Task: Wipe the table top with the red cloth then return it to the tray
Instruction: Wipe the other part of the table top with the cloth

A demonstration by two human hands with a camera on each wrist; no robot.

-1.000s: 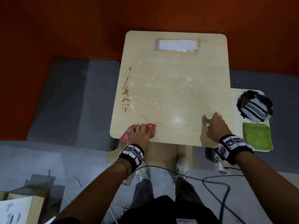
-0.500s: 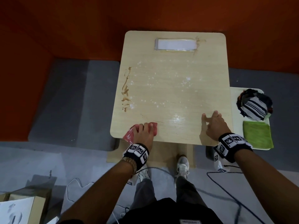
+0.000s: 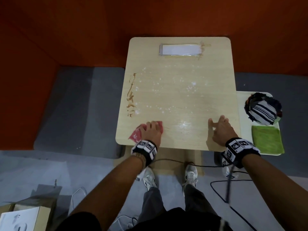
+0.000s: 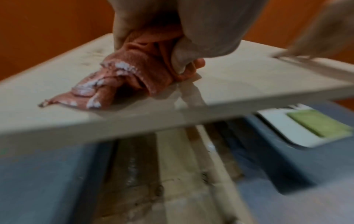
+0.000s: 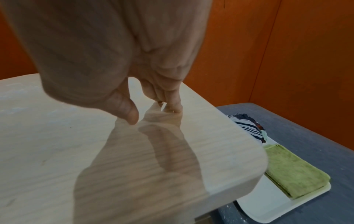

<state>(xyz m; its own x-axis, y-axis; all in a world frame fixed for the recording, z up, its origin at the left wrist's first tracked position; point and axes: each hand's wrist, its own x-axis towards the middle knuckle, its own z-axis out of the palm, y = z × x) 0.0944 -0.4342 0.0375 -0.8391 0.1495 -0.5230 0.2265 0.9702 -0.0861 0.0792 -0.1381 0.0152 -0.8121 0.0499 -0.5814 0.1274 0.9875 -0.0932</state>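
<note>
On the table top (image 3: 176,97), at its near edge, the left hand (image 3: 150,133) grips the bunched red cloth (image 3: 136,135) while the right hand (image 3: 220,130) props on spread fingertips (image 5: 173,106), the tray (image 3: 240,114) beside the table's right edge, brown streaks (image 3: 130,95) farther up its left side

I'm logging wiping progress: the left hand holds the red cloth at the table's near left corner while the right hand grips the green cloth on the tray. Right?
Not quite. The right hand grips nothing; its fingertips rest on the wooden table top, as the right wrist view shows. The folded green cloth lies untouched on the white tray. The left hand does hold the red cloth there.
</note>
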